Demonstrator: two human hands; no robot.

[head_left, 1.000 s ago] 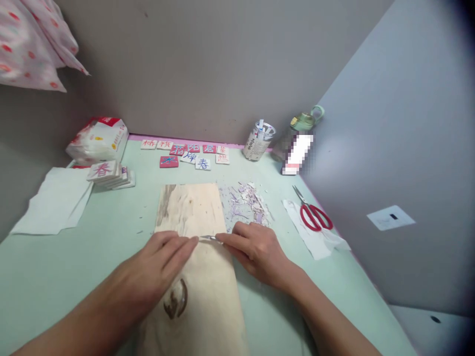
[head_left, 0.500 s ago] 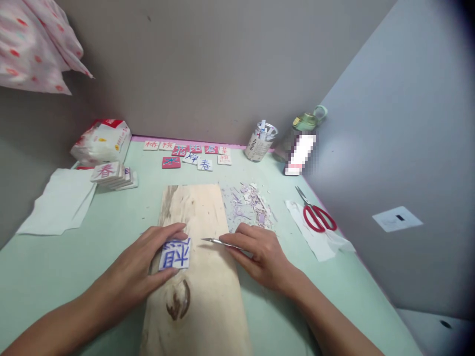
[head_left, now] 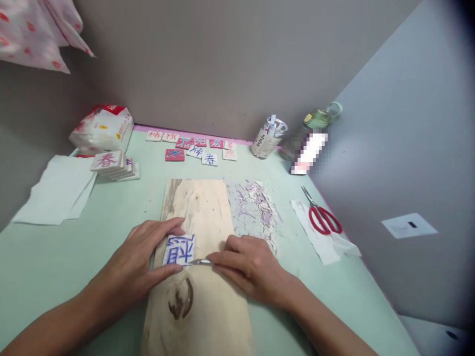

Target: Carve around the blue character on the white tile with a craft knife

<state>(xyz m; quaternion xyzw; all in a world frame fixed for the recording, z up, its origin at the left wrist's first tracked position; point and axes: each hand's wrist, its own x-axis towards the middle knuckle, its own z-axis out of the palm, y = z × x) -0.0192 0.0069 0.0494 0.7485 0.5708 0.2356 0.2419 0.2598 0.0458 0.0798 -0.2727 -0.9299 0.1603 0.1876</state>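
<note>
Left hand [head_left: 143,259] pinches the blue-character tile [head_left: 179,249] flat on the wooden board [head_left: 198,296]. Right hand [head_left: 247,264] grips a craft knife [head_left: 200,261], blade tip at the tile's lower right edge.

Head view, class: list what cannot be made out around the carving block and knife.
- Knife: handle hidden inside the right hand.
- Carving block: left edge covered by left hand fingers.
- Bottle: label pixelated.
- Far tiles: characters too small.
- Wooden board: near end cut off.

Two bare forearms, left hand [head_left: 139,257] and right hand [head_left: 248,262] ringless, sleeveless to seven and five o'clock.
</note>
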